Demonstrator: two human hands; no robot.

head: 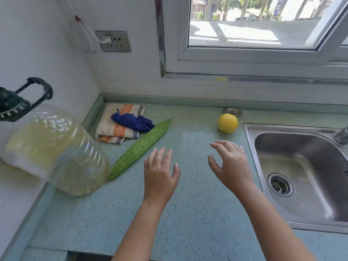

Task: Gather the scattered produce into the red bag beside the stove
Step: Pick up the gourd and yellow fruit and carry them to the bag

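While both hands hover over the green counter [188,213], left hand [160,176] and right hand [230,164] have fingers spread, holding nothing; bitter gourd [140,148] lies diagonal just left of them, yellow fruit [228,123] sits beyond, near the sink [252,140]

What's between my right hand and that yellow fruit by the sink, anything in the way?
Nothing visible. The right hand hovers open over bare countertop, and the yellow fruit sits just beyond its fingertips, with only clear surface between them. The sink lies off to the right, out of that path.
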